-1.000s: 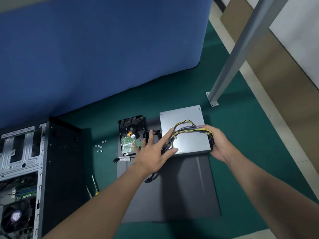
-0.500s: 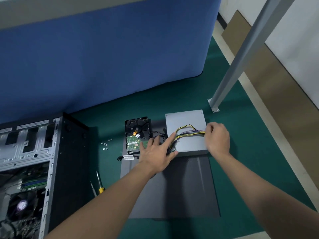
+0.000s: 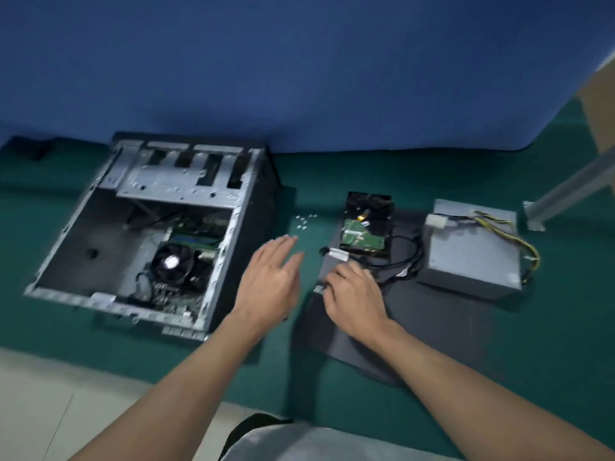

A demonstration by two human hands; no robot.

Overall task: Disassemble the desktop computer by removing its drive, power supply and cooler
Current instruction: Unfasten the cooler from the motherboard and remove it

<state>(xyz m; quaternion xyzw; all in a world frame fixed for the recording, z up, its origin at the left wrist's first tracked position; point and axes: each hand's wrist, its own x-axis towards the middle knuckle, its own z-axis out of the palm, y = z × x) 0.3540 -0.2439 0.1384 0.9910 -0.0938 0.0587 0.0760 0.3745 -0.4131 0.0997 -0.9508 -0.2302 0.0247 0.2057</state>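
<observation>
L hand [image 3: 269,277] flat, empty, mid-frame; R hand [image 3: 352,294] curled at dark grey flat side panel [image 3: 416,321] edge, grip unclear. Black hard drive w/ green board [image 3: 364,224] & grey metal PSU box [image 3: 472,251] out, on panel, centre-right. Next prob: black round fan cooler [image 3: 173,262], inside open grey steel case [image 3: 149,181], left.

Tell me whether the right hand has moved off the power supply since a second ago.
Yes. The right hand has left the power supply and gone leftward; it now lies on the dark panel before the hard drive.
</observation>
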